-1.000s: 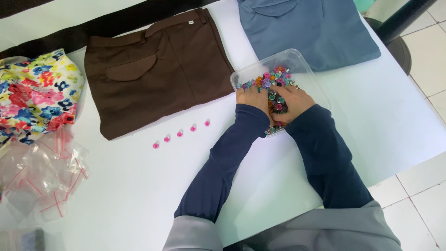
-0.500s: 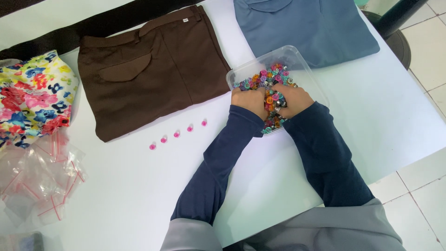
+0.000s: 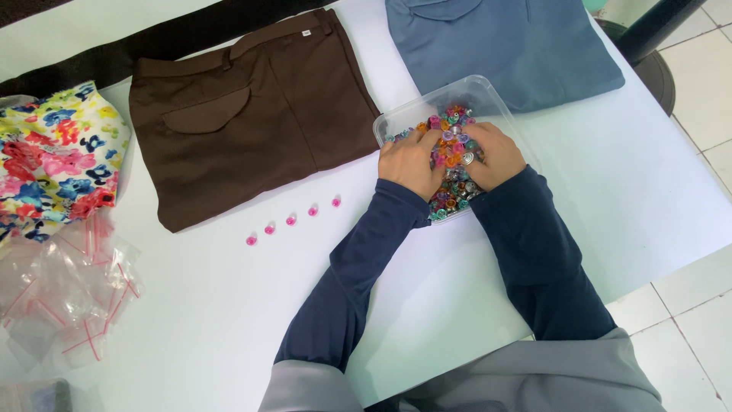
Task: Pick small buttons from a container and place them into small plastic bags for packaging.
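**A:** The clear plastic tray (image 3: 488,90) of mixed coloured beads (image 3: 451,164) sits on the white surface (image 3: 229,320), right of centre. Its long axis runs on a diagonal, from its near end by your wrists up to its far right corner, which touches the folded blue garment (image 3: 503,42).

**B:** And your hands?

**A:** Both are inside it, resting on the beads. Your left hand (image 3: 412,162) is palm down at the tray's left side, fingers bent into the pile. Your right hand (image 3: 492,155), ring on one finger, lies just beside it, fingers curled loosely together over the beads. You can't tell whether either set of fingers has pinched a bead; the tips are buried.

**B:** What's around the tray?

**A:** Just left of it, brown trousers (image 3: 244,114) lie flat. Below their hem, five pink beads (image 3: 291,220) stand in a slanted row. At the far left edge are a floral cloth (image 3: 53,160) and, nearer you, a heap of small clear zip bags (image 3: 65,294).
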